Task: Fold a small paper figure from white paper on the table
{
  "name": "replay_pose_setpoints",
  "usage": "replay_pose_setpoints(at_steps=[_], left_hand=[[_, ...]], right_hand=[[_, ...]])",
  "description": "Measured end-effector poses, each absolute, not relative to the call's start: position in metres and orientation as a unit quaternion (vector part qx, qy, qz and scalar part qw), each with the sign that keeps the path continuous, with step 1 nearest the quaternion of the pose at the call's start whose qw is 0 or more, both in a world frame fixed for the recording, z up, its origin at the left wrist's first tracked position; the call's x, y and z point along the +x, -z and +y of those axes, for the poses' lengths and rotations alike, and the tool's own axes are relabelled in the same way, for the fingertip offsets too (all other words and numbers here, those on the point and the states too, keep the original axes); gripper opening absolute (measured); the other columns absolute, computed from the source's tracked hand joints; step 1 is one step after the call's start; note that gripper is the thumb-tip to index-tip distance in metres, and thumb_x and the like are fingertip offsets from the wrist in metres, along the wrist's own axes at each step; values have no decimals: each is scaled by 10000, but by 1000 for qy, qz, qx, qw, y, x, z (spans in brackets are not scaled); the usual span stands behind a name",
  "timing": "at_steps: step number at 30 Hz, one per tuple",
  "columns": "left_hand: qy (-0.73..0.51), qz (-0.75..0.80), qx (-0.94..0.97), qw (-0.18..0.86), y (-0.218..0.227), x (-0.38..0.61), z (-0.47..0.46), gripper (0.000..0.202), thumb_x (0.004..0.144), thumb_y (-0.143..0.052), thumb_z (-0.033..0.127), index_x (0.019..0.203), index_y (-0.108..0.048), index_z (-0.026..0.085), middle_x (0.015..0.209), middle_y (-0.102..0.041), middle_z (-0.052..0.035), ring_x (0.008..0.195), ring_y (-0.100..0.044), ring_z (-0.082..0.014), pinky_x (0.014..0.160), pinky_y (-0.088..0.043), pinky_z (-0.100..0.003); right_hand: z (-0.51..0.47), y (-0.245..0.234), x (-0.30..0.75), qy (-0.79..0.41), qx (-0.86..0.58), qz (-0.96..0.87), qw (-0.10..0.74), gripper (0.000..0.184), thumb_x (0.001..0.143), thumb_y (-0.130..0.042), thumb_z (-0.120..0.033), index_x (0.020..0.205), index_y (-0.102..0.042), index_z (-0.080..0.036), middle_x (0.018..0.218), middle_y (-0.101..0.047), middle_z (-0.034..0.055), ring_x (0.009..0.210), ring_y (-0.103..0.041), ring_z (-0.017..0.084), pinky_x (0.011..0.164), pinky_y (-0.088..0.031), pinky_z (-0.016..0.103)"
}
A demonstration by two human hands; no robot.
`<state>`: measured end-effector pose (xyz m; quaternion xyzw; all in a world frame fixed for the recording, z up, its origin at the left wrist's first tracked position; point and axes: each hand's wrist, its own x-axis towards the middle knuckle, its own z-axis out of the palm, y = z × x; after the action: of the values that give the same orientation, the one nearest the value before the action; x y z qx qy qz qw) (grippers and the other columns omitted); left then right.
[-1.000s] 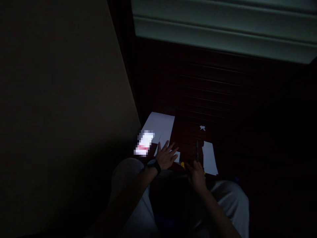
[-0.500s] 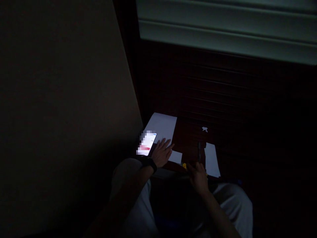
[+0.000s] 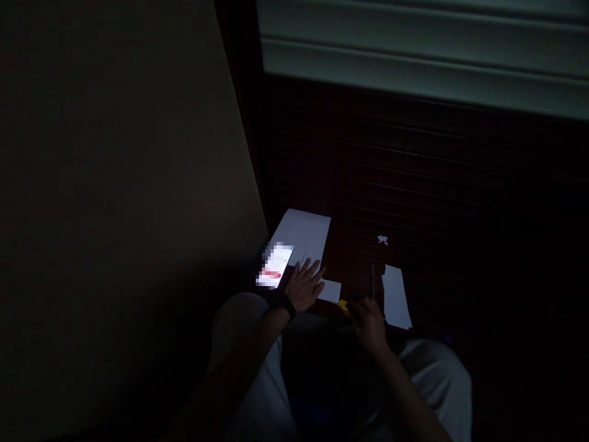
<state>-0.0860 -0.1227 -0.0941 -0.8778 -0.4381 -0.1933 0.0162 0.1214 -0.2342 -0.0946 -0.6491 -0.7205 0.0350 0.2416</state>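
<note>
My left hand (image 3: 304,287) lies flat with fingers spread, pressing on a small white paper piece (image 3: 330,290) near the front edge of a dark tabletop. In my right hand (image 3: 369,322) is a yellow utility knife (image 3: 343,305), closed in the fingers. Its tip end points left, at the lower edge of the small paper; the dim light hides whether the blade touches it. Most of the knife's handle is covered by the hand. Just beyond the right hand lies a dark pen (image 3: 372,277).
A lit phone (image 3: 278,265) lies left of my left hand, by a large white sheet (image 3: 306,230). To the right is a white paper strip (image 3: 396,298). A small paper scrap (image 3: 382,240) lies at the back. A wall (image 3: 138,153) rises on the left.
The view has shifted slightly, so everything sits a little further right. Both hands keep nearly the same pose, left flat on the paper and right around the knife.
</note>
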Motion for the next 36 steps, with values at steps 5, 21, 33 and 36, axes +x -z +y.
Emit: replay_pose_setpoints(at_steps=[5, 21, 33, 36], left_hand=[[194, -437, -878, 9, 94, -87, -122, 470, 886, -304, 426, 1329, -346, 275, 1431, -267, -3, 1337, -98, -250, 1070, -67, -500], [196, -437, -878, 6, 95, -86, -122, 467, 887, -307, 420, 1329, -348, 277, 1431, -266, -7, 1337, -92, -255, 1064, -58, -512], [187, -443, -876, 18, 97, -86, -122, 466, 885, -304, 430, 1324, -357, 283, 1432, -264, -10, 1337, -98, -252, 1067, -47, -506], [187, -441, -878, 19, 96, -86, -122, 466, 886, -301, 429, 1326, -352, 285, 1433, -263, -4, 1339, -86, -248, 1068, -41, -506]], right_hand=[[-236, 92, 120, -39, -650, -719, 241, 244, 825, -528, -269, 1051, -605, -225, 860, -525, 67, 829, -465, 224, 738, -381, 342], [-236, 93, 117, -6, -638, -737, 222, 297, 823, -474, -187, 1081, -609, -246, 833, -517, 70, 816, -461, 224, 720, -364, 342], [-249, 91, 117, -23, -642, -739, 201, 366, 805, -467, -136, 1149, -564, -212, 872, -489, 79, 836, -428, 229, 739, -350, 346], [-249, 90, 117, -20, -646, -735, 204, 336, 822, -463, -160, 1135, -573, -215, 872, -488, 78, 834, -431, 226, 752, -349, 350]])
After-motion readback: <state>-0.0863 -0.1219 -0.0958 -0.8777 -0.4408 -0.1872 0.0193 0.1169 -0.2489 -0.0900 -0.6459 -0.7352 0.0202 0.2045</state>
